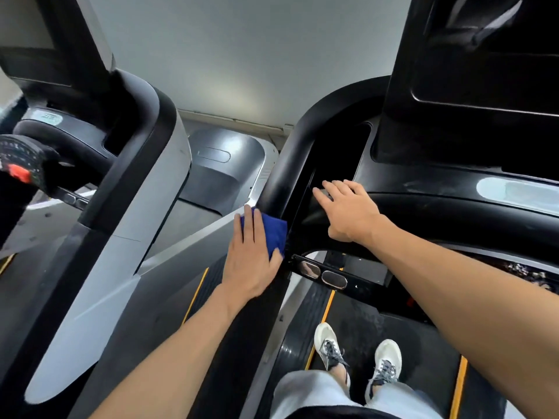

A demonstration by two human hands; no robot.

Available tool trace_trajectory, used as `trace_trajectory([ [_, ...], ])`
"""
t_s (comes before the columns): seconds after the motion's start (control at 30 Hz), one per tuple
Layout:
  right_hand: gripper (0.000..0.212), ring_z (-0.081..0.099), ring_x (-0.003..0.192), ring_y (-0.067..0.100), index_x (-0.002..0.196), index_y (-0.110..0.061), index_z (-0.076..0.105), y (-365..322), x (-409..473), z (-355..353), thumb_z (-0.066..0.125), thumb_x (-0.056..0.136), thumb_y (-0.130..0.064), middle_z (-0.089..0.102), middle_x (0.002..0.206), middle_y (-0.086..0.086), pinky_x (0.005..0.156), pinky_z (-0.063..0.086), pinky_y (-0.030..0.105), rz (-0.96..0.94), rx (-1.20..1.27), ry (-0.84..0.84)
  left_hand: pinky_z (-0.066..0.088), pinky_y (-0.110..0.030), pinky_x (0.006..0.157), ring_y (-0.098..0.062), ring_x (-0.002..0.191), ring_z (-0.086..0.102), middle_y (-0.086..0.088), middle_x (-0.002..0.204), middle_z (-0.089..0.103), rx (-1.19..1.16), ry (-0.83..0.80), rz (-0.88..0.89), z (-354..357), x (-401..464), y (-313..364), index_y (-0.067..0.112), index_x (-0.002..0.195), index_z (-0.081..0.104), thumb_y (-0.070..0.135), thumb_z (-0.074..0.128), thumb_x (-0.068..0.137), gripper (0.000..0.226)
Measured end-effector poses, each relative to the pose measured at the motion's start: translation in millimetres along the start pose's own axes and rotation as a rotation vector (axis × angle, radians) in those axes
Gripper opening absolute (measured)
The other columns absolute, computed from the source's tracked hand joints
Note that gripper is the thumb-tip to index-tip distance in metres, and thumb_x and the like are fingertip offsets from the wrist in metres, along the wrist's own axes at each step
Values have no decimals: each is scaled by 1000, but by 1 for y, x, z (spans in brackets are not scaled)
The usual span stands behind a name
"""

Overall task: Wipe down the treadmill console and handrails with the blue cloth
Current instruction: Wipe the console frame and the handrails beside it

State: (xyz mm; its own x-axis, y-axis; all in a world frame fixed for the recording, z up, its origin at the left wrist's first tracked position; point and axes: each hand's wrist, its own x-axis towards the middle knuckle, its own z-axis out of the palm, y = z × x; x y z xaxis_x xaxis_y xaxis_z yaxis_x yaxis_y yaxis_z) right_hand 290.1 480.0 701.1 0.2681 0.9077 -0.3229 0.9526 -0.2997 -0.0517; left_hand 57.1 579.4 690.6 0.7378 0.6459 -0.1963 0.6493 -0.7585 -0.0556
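Observation:
My left hand (pixel 251 261) presses the folded blue cloth (pixel 276 232) flat against the outer side of the black left handrail (pixel 290 152), which curves up toward the console. Most of the cloth lies under my fingers and palm. My right hand (pixel 348 210) rests palm down, fingers spread, on the black console (pixel 438 189) at the edge of a dark recessed tray. The console's dark screen (pixel 484 71) rises at the upper right. Below the hands a short grip bar carries two shiny oval sensor pads (pixel 323 275).
A neighbouring treadmill stands close on the left, with a grey and black upright (pixel 136 182) and a red stop button (pixel 19 172). My feet in white shoes (pixel 357 355) stand on the black belt with yellow side stripes. A white wall is ahead.

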Motion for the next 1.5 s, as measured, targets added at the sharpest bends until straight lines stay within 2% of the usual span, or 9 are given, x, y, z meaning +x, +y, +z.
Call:
trace_trajectory([
  [0.13,86,5,155,25,162,-20,3,-1,-3,1,49,92,-42,7,169,10,125,2,40,7,8,15,11,-43,127,-38,155,1,-20,167,-7,41,-66,-57,3,-19,1,2,158,-10,50,48,100,95],
  [0.3,85,12,154,25,162,-20,8,0,-5,3,50,92,-43,13,168,10,124,4,39,10,23,61,25,-47,122,-43,147,23,-27,163,10,121,-91,-229,2,0,30,-5,156,-4,52,56,96,102],
  [0.43,84,19,151,25,161,-19,13,0,-4,6,51,91,-45,21,165,9,124,6,39,17,28,94,38,-51,111,-46,136,38,-30,157,25,149,-35,-306,2,12,43,-8,155,6,54,58,94,102],
  [0.73,83,23,149,28,161,-19,14,0,0,13,48,91,-49,26,162,9,123,10,40,21,-10,144,42,-53,104,-45,129,44,-27,152,32,82,30,-366,-15,99,78,-6,153,15,62,55,93,99],
  [0.87,87,20,149,28,161,-20,10,-1,-3,16,44,89,-55,22,164,9,124,9,41,17,-50,158,37,-50,112,-42,140,36,-25,160,23,87,82,-291,-8,86,67,-3,156,9,59,48,98,93],
  [1.03,101,20,149,29,161,-19,9,-1,-9,18,52,80,-62,21,163,11,124,7,41,-3,-132,169,24,-45,123,-38,151,19,-22,166,8,68,85,-185,2,20,39,-1,158,1,50,49,101,91],
  [1.23,101,25,144,30,161,-17,10,1,-10,17,52,80,-62,26,158,10,123,11,41,-17,-158,172,10,-40,127,-36,155,5,-23,167,-2,185,-41,-103,7,-42,6,-4,157,-7,50,41,103,90],
  [1.33,101,24,145,30,161,-17,10,1,-10,16,53,80,-60,25,159,11,124,9,41,-15,-147,153,15,-42,126,-37,154,8,-25,166,0,199,-60,-148,4,-43,14,-5,156,-6,52,43,102,93],
  [1.5,99,22,145,32,160,-14,9,-1,-8,12,55,83,-54,24,159,13,124,7,42,-7,-137,139,40,-47,111,-41,141,37,-28,161,20,175,-23,-324,2,-22,32,-7,155,5,62,40,99,96],
])
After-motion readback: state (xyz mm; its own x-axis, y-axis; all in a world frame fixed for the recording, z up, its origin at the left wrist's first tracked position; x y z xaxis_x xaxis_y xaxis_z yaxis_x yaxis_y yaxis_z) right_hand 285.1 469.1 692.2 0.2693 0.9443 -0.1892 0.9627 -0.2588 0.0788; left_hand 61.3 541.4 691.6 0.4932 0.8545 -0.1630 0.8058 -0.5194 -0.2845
